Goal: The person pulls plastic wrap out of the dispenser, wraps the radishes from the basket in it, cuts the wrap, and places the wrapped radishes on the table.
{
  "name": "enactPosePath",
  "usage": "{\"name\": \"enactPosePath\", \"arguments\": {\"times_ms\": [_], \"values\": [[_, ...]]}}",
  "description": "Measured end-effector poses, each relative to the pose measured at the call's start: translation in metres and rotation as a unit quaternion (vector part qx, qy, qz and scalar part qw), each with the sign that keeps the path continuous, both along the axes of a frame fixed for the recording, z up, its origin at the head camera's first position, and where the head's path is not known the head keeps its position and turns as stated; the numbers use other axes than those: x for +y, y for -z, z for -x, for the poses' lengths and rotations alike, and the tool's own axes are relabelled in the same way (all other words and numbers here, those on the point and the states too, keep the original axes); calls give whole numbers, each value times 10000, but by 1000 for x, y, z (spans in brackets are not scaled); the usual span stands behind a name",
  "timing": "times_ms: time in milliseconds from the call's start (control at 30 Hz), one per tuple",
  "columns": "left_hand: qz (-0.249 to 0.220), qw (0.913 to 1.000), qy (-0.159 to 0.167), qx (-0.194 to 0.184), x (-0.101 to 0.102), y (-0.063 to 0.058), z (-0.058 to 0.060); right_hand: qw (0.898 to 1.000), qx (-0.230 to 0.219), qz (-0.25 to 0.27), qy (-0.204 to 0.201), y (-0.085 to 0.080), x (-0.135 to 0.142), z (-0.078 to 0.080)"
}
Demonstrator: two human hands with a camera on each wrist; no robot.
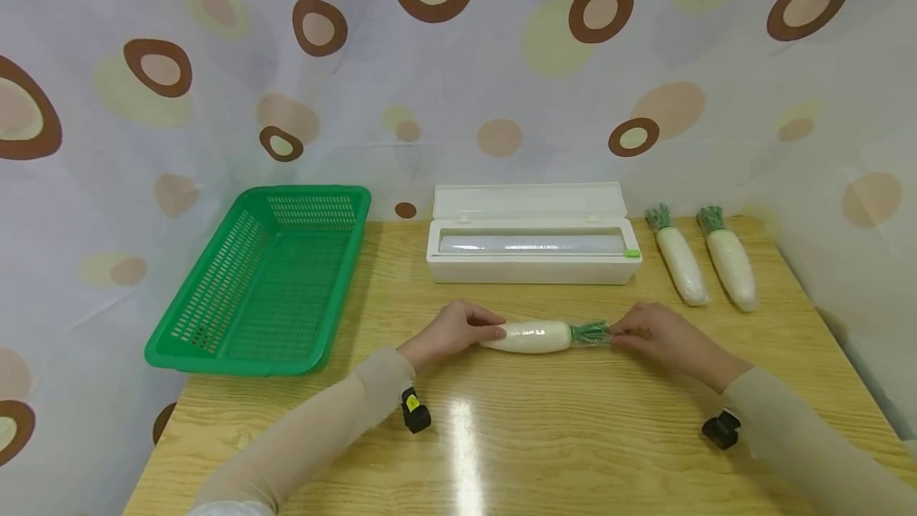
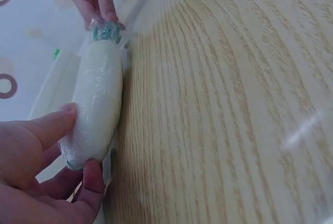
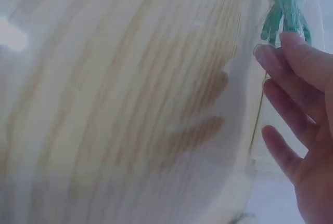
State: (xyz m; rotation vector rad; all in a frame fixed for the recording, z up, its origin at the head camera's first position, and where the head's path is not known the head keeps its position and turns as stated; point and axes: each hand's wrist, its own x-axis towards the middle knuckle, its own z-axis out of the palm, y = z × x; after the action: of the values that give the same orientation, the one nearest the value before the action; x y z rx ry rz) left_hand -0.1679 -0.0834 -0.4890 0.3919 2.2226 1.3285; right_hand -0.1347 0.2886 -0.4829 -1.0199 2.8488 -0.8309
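A white radish point(image 1: 536, 337) wrapped in clear plastic film lies sideways over the wooden table, its green stems point(image 1: 591, 333) pointing right. My left hand point(image 1: 458, 331) holds its bare tip between thumb and fingers; the left wrist view shows the thumb along one side of the wrapped radish point(image 2: 99, 94) and fingertips at the end. At the other end, my right hand point(image 1: 659, 338) pinches the film at the stem tips. In the right wrist view the thumb and index finger of that hand point(image 3: 307, 89) meet on the film, with the other fingers spread apart.
Behind the radish stands a white cling film box point(image 1: 533, 271), lid raised, a film roll point(image 1: 532, 244) inside. A green plastic basket point(image 1: 322, 301) sits at the left. Two more wrapped radishes, one on the left point(image 1: 682, 265) and one on the right point(image 1: 732, 269), lie at the back right.
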Motion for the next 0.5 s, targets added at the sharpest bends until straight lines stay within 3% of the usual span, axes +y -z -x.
{"name": "enactPosePath", "arguments": {"times_ms": [233,367,500], "values": [[6,9998,-30,195,0,1,-1,9996,-206,193,58,5,-2,-1],[-163,9997,-102,127,1,2,-2,9949,-722,228,661,5,-9,-1],[-453,9987,-204,-104,2,5,-3,9793,-1351,542,1405,2,-18,-4]]}}
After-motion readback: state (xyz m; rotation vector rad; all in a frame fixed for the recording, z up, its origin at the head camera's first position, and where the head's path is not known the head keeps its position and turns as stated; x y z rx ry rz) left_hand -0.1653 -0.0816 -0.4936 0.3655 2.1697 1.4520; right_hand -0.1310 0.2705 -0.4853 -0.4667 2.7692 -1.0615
